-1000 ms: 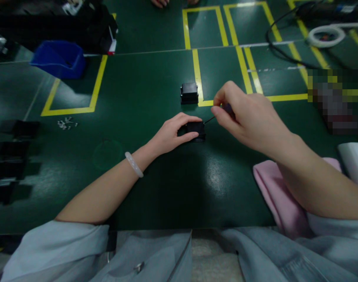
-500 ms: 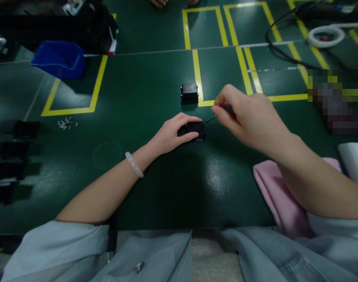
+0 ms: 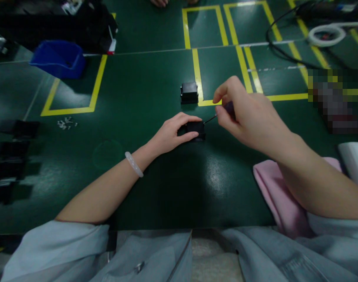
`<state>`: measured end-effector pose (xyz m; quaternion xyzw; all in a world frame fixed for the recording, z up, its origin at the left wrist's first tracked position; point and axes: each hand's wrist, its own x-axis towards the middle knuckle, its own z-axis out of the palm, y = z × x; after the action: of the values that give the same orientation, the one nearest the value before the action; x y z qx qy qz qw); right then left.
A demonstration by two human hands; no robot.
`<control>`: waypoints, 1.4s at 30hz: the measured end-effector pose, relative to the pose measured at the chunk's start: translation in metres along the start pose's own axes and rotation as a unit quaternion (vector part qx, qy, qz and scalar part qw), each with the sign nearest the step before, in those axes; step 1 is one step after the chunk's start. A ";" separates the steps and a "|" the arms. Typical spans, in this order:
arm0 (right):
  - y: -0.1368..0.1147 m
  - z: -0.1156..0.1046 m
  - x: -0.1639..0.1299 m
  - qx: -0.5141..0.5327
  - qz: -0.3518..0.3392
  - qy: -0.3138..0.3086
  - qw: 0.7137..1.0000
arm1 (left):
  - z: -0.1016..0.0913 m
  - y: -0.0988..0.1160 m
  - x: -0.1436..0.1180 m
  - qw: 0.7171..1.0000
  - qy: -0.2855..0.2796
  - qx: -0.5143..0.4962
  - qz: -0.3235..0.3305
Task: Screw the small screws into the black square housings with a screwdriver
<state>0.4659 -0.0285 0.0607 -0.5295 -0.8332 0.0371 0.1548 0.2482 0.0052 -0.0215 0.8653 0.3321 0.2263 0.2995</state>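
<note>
A dark green counter (image 3: 155, 188) fills the view, marked with yellow tape lines (image 3: 196, 70). At its near right edge lies a pink cloth (image 3: 273, 196). Off to the left sit a scatter of small screws (image 3: 66, 123), a row of dark parts (image 3: 8, 156) and, farther back, a blue bin (image 3: 58, 58). At the far right a black cable (image 3: 281, 51) curls beside a white ring (image 3: 326, 35), and another person's fingertips (image 3: 160, 3) show at the far edge.

The left hand (image 3: 170, 135) is clamped on a small black box (image 3: 196, 130) in the middle of the counter, thumb and fingers pinching its sides. The right hand (image 3: 249, 115) is closed round a thin screwdriver (image 3: 218, 113), whose tip meets the box's upper right corner. A second black box (image 3: 189, 92) stands just beyond, touching a yellow line.

Compared with half a second ago, the right hand's forefinger has lifted and the knuckles sit a little higher; the left hand and both boxes have not moved.
</note>
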 end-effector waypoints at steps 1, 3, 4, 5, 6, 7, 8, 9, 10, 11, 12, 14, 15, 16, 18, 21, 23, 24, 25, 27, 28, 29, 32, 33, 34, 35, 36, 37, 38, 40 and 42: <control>0.000 0.000 0.000 0.001 -0.003 0.003 1.000 | 0.000 0.000 0.000 1.000 0.000 -0.001 0.001; 0.001 0.000 0.000 -0.006 -0.009 -0.002 1.000 | 0.000 0.000 0.000 1.000 -0.002 0.000 0.000; 0.001 0.000 0.000 -0.012 -0.012 -0.007 1.000 | 0.000 0.000 0.000 1.000 -0.003 0.000 0.000; 0.001 0.000 0.000 -0.019 -0.015 -0.011 1.000 | -0.001 0.000 0.000 1.000 -0.004 0.001 0.000; 0.001 0.000 0.000 -0.025 -0.015 -0.013 0.999 | -0.001 0.001 0.000 1.000 -0.004 0.001 0.000; 0.001 0.000 0.000 -0.027 -0.013 -0.013 0.999 | -0.001 0.001 0.000 1.000 -0.004 0.000 0.001; 0.000 0.000 0.000 -0.023 -0.010 -0.012 1.000 | -0.001 0.001 0.000 1.000 -0.003 -0.001 0.001; 0.000 0.000 0.000 -0.016 -0.006 -0.009 1.000 | -0.001 0.001 0.000 1.000 -0.002 -0.002 0.001; 0.000 -0.001 -0.001 -0.007 -0.002 -0.009 1.000 | 0.000 0.001 0.000 1.000 -0.001 -0.002 0.001; -0.001 -0.001 -0.001 0.002 0.000 -0.010 1.000 | 0.000 0.001 0.000 1.000 0.000 -0.002 0.001; -0.001 -0.001 -0.001 0.007 0.001 -0.010 1.000 | 0.000 0.000 0.000 1.000 0.000 -0.001 0.000; -0.002 -0.001 -0.001 0.007 0.000 -0.012 1.000 | 0.000 0.000 0.000 1.000 -0.002 0.002 -0.001; -0.002 -0.002 -0.001 0.005 -0.001 -0.011 1.000 | 0.000 0.000 0.000 1.000 -0.002 0.002 -0.001; -0.002 -0.002 -0.001 0.005 -0.002 -0.013 1.000 | 0.000 0.000 0.000 1.000 -0.004 0.003 0.000; -0.002 -0.002 -0.002 0.010 -0.004 -0.013 1.000 | 0.000 0.000 0.000 1.000 -0.003 0.001 0.002; -0.001 -0.002 -0.001 0.022 -0.011 -0.004 1.000 | 0.000 0.000 0.000 1.000 0.000 -0.004 0.002; -0.001 -0.001 -0.001 0.020 -0.013 0.000 1.000 | 0.000 0.000 0.000 1.000 0.000 -0.004 0.002; -0.001 -0.001 0.000 0.015 -0.012 -0.003 1.000 | 0.000 0.001 0.000 1.000 -0.001 -0.002 0.001; 0.000 -0.001 0.000 0.007 -0.010 -0.008 1.000 | 0.000 0.001 0.000 1.000 -0.001 -0.001 0.000; 0.000 -0.001 0.000 -0.010 -0.008 -0.014 1.000 | 0.000 0.001 0.000 1.000 -0.001 0.003 -0.005; 0.000 -0.001 0.000 -0.016 -0.006 -0.015 1.000 | 0.000 0.001 0.000 1.000 -0.002 0.004 -0.007; 0.000 -0.001 0.000 -0.018 -0.003 -0.015 1.000 | 0.000 0.001 0.000 1.000 -0.002 0.004 -0.008; 0.000 -0.001 0.000 -0.008 0.006 -0.005 1.000 | 0.000 0.001 0.000 1.000 -0.002 -0.001 -0.004; -0.001 -0.001 0.000 -0.004 0.008 -0.004 1.000 | 0.000 0.000 0.000 1.000 -0.001 -0.004 -0.003; -0.001 -0.001 0.000 -0.001 0.008 -0.003 1.000 | 0.000 0.000 0.000 1.000 0.001 -0.005 -0.001; -0.001 -0.001 0.000 0.002 0.007 -0.003 1.000 | 0.000 -0.001 0.000 1.000 0.001 -0.006 0.000; -0.001 -0.001 0.001 0.002 0.005 -0.002 1.000 | 0.000 -0.001 0.000 1.000 0.002 -0.006 0.000; 0.000 -0.001 0.001 0.001 0.003 -0.003 1.000 | 0.000 -0.001 0.000 1.000 0.002 -0.006 0.000; 0.000 -0.001 0.001 -0.005 0.001 -0.004 1.000 | 0.000 -0.001 0.000 1.000 0.001 -0.005 0.000; 0.000 0.000 0.001 -0.022 -0.002 -0.010 1.000 | 0.000 -0.001 0.000 1.000 -0.001 -0.002 -0.001; 0.001 0.000 0.001 -0.034 0.000 -0.014 0.999 | 0.000 0.000 0.000 1.000 -0.001 -0.001 -0.001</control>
<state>0.4660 -0.0275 0.0609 -0.5337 -0.8362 0.0163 0.1247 0.2480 0.0056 -0.0211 0.8650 0.3321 0.2255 0.3011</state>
